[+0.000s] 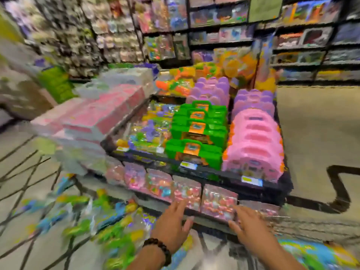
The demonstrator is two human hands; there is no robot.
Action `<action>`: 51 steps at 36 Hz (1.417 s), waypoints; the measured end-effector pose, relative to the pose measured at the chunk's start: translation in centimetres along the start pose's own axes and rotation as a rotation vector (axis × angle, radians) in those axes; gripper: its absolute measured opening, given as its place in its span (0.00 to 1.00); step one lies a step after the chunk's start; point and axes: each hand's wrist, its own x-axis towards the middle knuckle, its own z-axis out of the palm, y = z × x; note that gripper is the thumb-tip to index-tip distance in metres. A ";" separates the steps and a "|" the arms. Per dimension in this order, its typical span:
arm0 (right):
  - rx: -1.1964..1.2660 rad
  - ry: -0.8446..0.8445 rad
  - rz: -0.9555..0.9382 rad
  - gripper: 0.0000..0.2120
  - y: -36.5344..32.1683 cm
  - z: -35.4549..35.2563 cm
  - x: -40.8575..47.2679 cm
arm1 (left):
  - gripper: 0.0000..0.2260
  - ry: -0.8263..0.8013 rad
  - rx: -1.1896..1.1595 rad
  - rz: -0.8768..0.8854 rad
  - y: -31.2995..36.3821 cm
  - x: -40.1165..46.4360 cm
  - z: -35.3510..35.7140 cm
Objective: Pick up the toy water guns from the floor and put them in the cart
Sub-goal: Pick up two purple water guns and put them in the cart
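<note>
Head view, heavily motion-blurred. At the far left, dark wire bars of the cart (25,172) cross the pale floor (311,123). Just right of them, at lower left, lies a heap of toy water guns (101,221) in clear bags, their green, blue and yellow bodies smeared by blur; whether they rest inside the cart or on the floor beside it cannot be told. The heap lies to the left of, and partly beneath, the left hand (171,225), which is raised with its fingers spread and relaxed, holding nothing; a dark beaded bracelet (158,249) circles its wrist. Whether this hand touches any bag cannot be told. Beyond both hands stands a low black display shelf (204,170), bearing pink boxes (101,115) at left, green carry cases (198,137) with orange panels at centre, and pink carry cases (255,141) at right, with purple carry cases (210,88) behind. On the tier below sit clear packs of small pink toys (187,190), just ahead of the fingertips. The right hand (251,228) is likewise open, fingers spread, gripping nothing, well apart from the water guns. At lower right a blue-and-yellow bagged toy (319,254) lies near the right forearm. Stocked wall shelves (253,36) fill the background.
</note>
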 end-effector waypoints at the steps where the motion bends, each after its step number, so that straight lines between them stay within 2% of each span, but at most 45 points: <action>1: -0.024 -0.026 -0.032 0.29 -2.6 0.5 0.7 | 0.27 0.031 -0.020 -0.059 -2.2 -1.6 -1.0; 3: -0.092 -0.053 -0.130 0.34 -8.0 2.0 1.9 | 0.28 0.098 -0.052 -0.171 -7.2 -4.9 -2.4; 5: -0.137 -0.095 -0.234 0.29 -14.1 3.6 3.0 | 0.27 0.165 -0.072 -0.270 -12.3 -8.4 -3.3; 7: -0.186 -0.115 -0.338 0.27 -20.0 5.7 3.7 | 0.27 0.208 -0.074 -0.360 -17.3 -12.2 -4.2; 10: -0.270 -0.146 -0.472 0.28 -29.2 9.9 3.7 | 0.28 0.226 0.009 -0.479 -24.8 -18.6 -5.3; 14: -0.339 -0.169 -0.702 0.21 -41.5 16.4 2.1 | 0.25 0.234 0.026 -0.626 -34.5 -27.6 -5.8; 22: -0.435 -0.283 -1.055 0.26 -60.7 27.6 -2.3 | 0.27 0.274 0.013 -0.918 -47.4 -42.3 -5.6; 24: -0.479 -0.328 -1.119 0.27 -64.2 29.7 -3.3 | 0.28 0.286 -0.007 -0.975 -48.9 -44.9 -5.4; 29: -0.494 -0.403 -1.273 0.26 -71.2 34.5 -4.2 | 0.23 0.316 -0.073 -1.133 -52.5 -49.5 -3.6; 35: -0.522 -0.470 -1.383 0.26 -78.9 39.4 -3.2 | 0.26 0.258 -0.115 -1.281 -58.0 -51.6 -2.8; 40: -0.529 -0.525 -1.463 0.26 -86.1 43.4 -0.3 | 0.32 0.311 -0.156 -1.373 -64.0 -51.8 -4.4; 45: -0.599 -0.539 -1.546 0.25 -93.8 45.9 2.8 | 0.24 0.319 -0.201 -1.497 -70.2 -51.7 -7.5; 49: -0.618 -0.567 -1.614 0.25 -100.1 48.7 4.3 | 0.29 0.337 -0.203 -1.580 -74.4 -52.3 -8.8; 51: -0.627 -0.587 -1.625 0.25 -102.8 50.2 4.3 | 0.26 0.346 -0.233 -1.622 -75.9 -52.7 -9.1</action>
